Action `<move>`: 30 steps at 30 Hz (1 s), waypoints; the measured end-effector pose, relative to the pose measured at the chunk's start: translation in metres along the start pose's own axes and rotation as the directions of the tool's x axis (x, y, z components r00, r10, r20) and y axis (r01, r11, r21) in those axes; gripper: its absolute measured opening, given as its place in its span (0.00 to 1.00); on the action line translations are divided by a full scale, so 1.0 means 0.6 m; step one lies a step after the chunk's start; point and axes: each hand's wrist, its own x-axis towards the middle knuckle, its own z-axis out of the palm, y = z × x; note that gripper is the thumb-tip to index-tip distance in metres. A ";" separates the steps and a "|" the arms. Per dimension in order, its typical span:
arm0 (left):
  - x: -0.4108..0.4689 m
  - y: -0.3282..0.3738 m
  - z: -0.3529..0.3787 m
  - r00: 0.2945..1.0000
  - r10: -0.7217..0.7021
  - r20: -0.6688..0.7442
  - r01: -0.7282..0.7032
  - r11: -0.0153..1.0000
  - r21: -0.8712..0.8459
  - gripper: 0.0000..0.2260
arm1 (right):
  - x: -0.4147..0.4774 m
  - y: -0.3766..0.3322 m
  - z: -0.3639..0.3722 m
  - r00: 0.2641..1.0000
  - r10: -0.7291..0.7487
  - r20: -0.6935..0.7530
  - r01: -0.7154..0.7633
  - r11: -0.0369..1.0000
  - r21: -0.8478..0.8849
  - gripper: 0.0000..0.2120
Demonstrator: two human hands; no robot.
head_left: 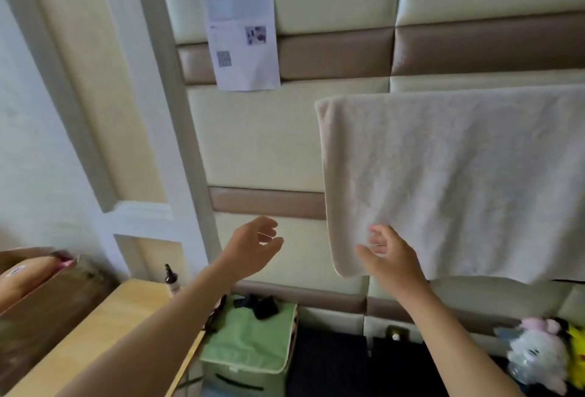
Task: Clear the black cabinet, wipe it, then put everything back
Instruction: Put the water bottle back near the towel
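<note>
Looking out from my head, my right hand (389,254) is up at the low left corner of the white towel (459,181), fingers loose and holding nothing; I cannot tell if they touch it. My left hand (253,244) is loose and empty too, off to the left of the towel, so the right one is nearer. The towel hangs wide across the wall (285,143), and the black cabinet (329,362) sits low, under my arms.

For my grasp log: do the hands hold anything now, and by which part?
Nothing is held. The left hand is open in the air; the right hand, fingers relaxed, is before the lower corner of the hanging towel, not gripping it.
</note>
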 end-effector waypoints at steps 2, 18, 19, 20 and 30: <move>-0.005 -0.044 -0.051 0.999 -0.044 -0.022 0.044 0.999 0.003 0.12 | 0.009 -0.026 0.056 0.999 -0.014 0.037 0.014 1.000 -0.001 0.22; -0.061 -0.536 -0.497 0.914 -0.350 -0.205 0.333 0.936 -0.113 0.17 | 0.012 -0.314 0.696 0.924 -0.069 0.376 0.086 0.996 -0.029 0.23; -0.063 -0.558 -0.504 0.909 -0.362 -0.206 0.345 0.932 -0.113 0.17 | 0.013 -0.318 0.720 0.916 -0.058 0.397 0.081 0.996 -0.041 0.23; -0.065 -0.578 -0.507 0.904 -0.375 -0.204 0.358 0.926 -0.116 0.18 | 0.014 -0.319 0.740 0.909 -0.047 0.415 0.077 0.995 -0.056 0.23; -0.041 -0.676 -0.475 0.817 -0.557 -0.148 0.555 0.830 -0.059 0.19 | 0.102 -0.257 0.871 0.856 0.104 0.506 -0.036 0.989 -0.142 0.23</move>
